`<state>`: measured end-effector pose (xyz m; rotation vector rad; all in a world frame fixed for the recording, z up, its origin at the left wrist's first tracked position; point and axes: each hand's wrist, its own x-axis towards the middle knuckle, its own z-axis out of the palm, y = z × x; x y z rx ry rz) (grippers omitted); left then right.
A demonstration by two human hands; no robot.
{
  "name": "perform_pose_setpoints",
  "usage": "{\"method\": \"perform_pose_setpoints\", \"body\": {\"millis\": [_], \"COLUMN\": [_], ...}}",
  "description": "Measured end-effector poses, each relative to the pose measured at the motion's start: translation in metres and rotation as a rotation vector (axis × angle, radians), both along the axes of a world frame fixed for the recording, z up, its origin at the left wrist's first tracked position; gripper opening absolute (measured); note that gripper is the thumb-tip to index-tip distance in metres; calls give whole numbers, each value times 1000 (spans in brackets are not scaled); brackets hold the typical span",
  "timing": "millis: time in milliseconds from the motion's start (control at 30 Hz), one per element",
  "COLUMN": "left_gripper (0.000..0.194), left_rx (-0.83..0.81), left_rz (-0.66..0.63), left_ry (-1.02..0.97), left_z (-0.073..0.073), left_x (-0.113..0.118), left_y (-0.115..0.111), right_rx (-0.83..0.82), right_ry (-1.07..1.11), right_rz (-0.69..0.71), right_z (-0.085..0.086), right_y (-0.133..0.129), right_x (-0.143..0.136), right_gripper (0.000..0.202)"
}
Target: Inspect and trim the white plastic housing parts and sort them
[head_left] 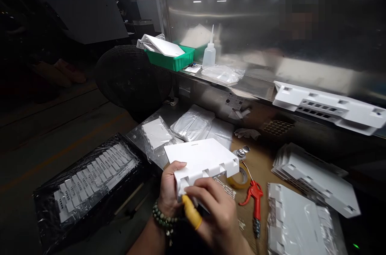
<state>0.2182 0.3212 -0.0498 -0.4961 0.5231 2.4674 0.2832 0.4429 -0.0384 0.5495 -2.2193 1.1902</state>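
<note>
My left hand (169,186) grips a white plastic cover (200,156) by its near left corner, thumb on top. The cover is tilted, with small dark lettering on its face and notches along its near edge. My right hand (212,207) is at that notched edge, fingers pinched together near the corner. A yellow finger cot (191,211) covers its thumb. Whatever lies between those fingertips is too small or hidden to name. Just right of the cover are a roll of yellow tape (239,178) and a red air blow gun (255,198).
Bagged covers (301,219) and a stack of covers (316,178) lie at right. A shelf holds a green bin (171,62), a squeeze bottle (209,56) and another white cover (328,106). At left stand a plastic-lined crate (90,178) with several white parts and a fan (129,78).
</note>
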Motion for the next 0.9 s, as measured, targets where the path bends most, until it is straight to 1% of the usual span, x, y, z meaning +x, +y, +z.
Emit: {"method": "perform_pose_setpoints", "body": {"millis": [67,167,233,367,533,633,800,867,900], "left_gripper": [51,52,53,52,53,50,49,49,49], "left_rx": [17,-7,-26,-45,-38,-43,-35,-55,-67], "left_rz": [-65,-73,-67,-74,-65,-66,-77,-82,-81], "left_ry": [-28,-49,-59,-64,-65,-102,-109,-121,-126], "left_z": [1,5,8,12,11,10,15,15,14], "left_x": [1,2,2,1,2,3,4,3,3], "left_y": [3,6,6,6,6,5,5,4,3], "right_rx": [5,-13,-3,42,44,88,83,101,96], "right_ry": [43,80,84,42,98,98,124,123,100], "right_rz": [-38,-93,-91,-21,-63,-42,-76,-54,-16], "right_z": [-5,-9,-11,-12,-7,-7,-6,-4,-2], "right_y": [-13,-22,-22,-18,-16,-16,-19,-19,-17], "right_x": [-2,-2,0,2,0,1,1,2,3], "right_gripper": [15,17,18,15,20,17,18,20,19]}}
